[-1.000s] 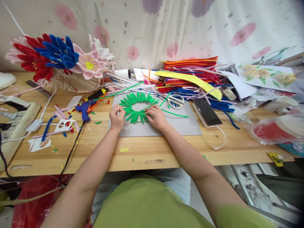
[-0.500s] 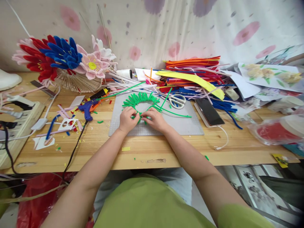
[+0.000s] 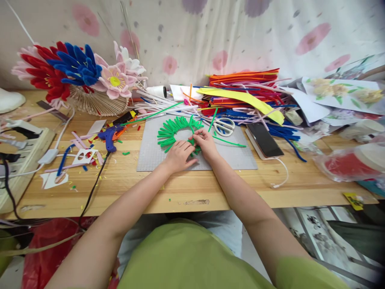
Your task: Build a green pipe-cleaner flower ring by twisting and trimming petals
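A ring of looped green pipe cleaners [image 3: 169, 130], like a small wreath, is over the grey cutting mat [image 3: 150, 158]. My left hand [image 3: 180, 155] lies across its lower part, fingers bent toward the ring's inside and thumb apart; its fingertips meet my right hand. My right hand [image 3: 205, 143] pinches a green pipe cleaner at the ring's right side, and one end points up above the fingers. Loose green stems [image 3: 230, 141] trail to the right. White-handled scissors [image 3: 224, 127] lie just beyond my right hand. The fingers hide the ring's lower right part.
At the left lie a blue glue gun [image 3: 107, 138], scraps and a power strip [image 3: 33, 160]. Pipe-cleaner flowers [image 3: 80, 66] stand behind. Bundled pipe cleaners [image 3: 243, 78] are piled at the back. A phone [image 3: 264, 140] and a plastic-wrapped red item [image 3: 345, 164] sit at the right.
The ring has turned, and both hands have shifted right along it. My left hand now lies flatter over the lower part; my right hand has moved up to the right side.
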A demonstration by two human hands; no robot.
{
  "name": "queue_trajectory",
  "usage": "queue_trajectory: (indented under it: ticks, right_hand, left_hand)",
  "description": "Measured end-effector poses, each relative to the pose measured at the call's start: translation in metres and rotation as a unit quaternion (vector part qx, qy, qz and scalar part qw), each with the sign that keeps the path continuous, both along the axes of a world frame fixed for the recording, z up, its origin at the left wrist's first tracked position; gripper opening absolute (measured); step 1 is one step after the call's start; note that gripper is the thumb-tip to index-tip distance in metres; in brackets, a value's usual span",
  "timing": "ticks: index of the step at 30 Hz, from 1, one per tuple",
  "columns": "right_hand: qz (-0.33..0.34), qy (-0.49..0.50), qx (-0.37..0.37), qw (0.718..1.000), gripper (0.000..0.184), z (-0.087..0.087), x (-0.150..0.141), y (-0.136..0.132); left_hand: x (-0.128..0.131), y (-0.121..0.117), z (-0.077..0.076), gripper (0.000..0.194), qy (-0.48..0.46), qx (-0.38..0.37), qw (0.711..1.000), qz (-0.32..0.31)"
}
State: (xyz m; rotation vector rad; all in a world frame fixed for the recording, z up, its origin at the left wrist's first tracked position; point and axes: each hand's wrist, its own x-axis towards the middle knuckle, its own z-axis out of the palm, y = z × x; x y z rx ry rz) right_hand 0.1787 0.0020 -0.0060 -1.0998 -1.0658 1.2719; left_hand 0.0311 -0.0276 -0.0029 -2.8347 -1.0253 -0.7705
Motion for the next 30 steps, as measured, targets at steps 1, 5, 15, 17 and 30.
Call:
queue_trajectory:
  ticks: [1, 5, 15, 17, 30]
  right_hand:
    - [-0.003, 0.018, -0.004, 1.000, 0.026, 0.001, 0.000, 0.000]
    - [0.009, 0.081, -0.011, 0.997, 0.029, 0.005, 0.000, 0.001]
    - [0.036, 0.009, 0.024, 0.999, 0.029, 0.010, 0.009, -0.001]
    - [0.052, -0.008, 0.011, 0.999, 0.030, 0.010, 0.010, -0.002]
    - [0.017, 0.047, -0.002, 0.999, 0.033, 0.008, 0.011, 0.000]
  left_hand:
    - [0.001, 0.000, 0.000, 0.039, 0.013, -0.007, 1.000, -0.001]
    - [0.003, 0.002, -0.003, 0.040, 0.030, -0.020, 0.999, 0.038]
    - [-0.010, 0.006, -0.001, 0.013, 0.005, -0.037, 0.991, 0.129]
    - [-0.014, 0.007, -0.001, 0.011, -0.013, -0.043, 0.988, 0.151]
    - [-0.019, 0.008, -0.001, 0.019, -0.006, -0.060, 0.984, 0.170]
